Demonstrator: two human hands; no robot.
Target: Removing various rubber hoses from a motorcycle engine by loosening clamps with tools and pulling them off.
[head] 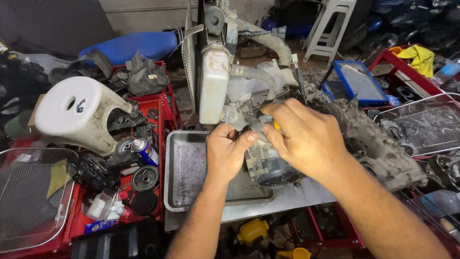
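Hands on grimy engine (268,163) over steel tray (184,168): left hand (229,151) pinching hose fitting (249,122), right hand (306,139) closed around yellow-handled tool (276,125). Best kept steady, turning gently.

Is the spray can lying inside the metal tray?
No, the spray can lies in the red bin, left of the metal tray.

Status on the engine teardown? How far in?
Done: engine sits out on the bench, loose parts in the red trays. In hand: left hand and right hand both work a grey hose fitting by the white tank. Left: hoses, tank and casing remain attached; metal tray holds nothing.
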